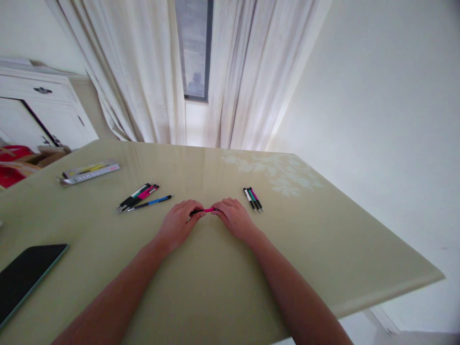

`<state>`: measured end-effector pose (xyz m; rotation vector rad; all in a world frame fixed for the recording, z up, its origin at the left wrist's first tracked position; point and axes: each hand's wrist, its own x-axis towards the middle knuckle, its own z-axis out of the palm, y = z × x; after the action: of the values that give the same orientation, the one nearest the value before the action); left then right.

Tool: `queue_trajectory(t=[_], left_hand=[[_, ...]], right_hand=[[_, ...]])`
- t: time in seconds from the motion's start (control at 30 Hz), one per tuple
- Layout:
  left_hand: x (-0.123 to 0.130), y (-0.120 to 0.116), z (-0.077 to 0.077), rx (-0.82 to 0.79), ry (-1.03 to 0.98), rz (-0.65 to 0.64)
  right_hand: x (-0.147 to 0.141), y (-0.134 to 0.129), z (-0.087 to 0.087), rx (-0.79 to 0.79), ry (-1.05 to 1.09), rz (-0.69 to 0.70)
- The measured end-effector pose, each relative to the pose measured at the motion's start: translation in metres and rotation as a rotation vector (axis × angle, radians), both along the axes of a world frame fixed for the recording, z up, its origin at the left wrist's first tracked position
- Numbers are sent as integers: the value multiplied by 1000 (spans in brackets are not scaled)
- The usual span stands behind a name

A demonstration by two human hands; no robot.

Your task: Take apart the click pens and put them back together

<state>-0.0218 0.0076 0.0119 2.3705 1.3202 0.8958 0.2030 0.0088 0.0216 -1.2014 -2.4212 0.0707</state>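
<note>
The pink pen [209, 210] is the reference item; all positions are given relative to it, from left to right.

Far left, beyond the table [215, 287]: one white cabinet [46, 103], with one red item [12, 165] and one cardboard box [52, 155] in front of it. Left and nearer the viewer: one black tablet [28, 268], flat on the table, cut off by the view edge. Left and farther back: one transparent package [91, 172] with a yellow strip inside.

Left, closer in: one pile of pens [138, 197], with white, green and pink barrels; overlap prevents an exact count. One blue pen [151, 203] lies between this pile and the left hand, its tip just beside the pile.

Immediately left: the left hand [179, 223]. Its fingers are closed, with thumb and fingertips pinching the black end of the pink pen.

Reference position: one pink pen, held roughly level above or on the table; contact with the surface cannot be determined. Both hands partly cover it, leaving the pink middle exposed.

Immediately right: the right hand [236, 218]. Its fingers are curled closed, thumb and fingertips gripping the other end.

Right, just beyond the right hand: three pens [253, 200], one white, one green, one magenta, side by side and slanted. Right and farther back: one pale floral pattern [283, 175] on the tabletop.
</note>
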Motion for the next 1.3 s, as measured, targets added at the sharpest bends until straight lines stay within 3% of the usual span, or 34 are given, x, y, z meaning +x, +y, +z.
queue_trajectory(t=[0.1, 0.2, 0.33, 0.63, 0.73, 0.87, 0.97, 1.13, 1.3], left_hand=[[0, 0, 0, -27, 67, 21], [-1, 1, -3, -78, 7, 8], [-2, 5, -9, -12, 23, -26], [-9, 11, -12, -24, -86, 251], [-6, 8, -10, -39, -112, 230], [0, 2, -7, -3, -13, 106], [4, -3, -3, 10, 21, 24], [9, -8, 3, -47, -51, 5], [6, -5, 2, -67, -129, 51]], right_hand=[[0, 0, 0, -7, 4, -2], [1, 0, 0, -13, 11, -11], [2, 2, -2, -27, 18, -31], [6, 5, -3, -54, 40, -219], [7, 7, -7, -61, 32, -272], [9, 7, -12, -84, 68, -309], [6, 4, -8, -91, 178, -227], [-3, -2, 4, -146, 350, 23], [-1, 0, 7, -129, 444, -62]])
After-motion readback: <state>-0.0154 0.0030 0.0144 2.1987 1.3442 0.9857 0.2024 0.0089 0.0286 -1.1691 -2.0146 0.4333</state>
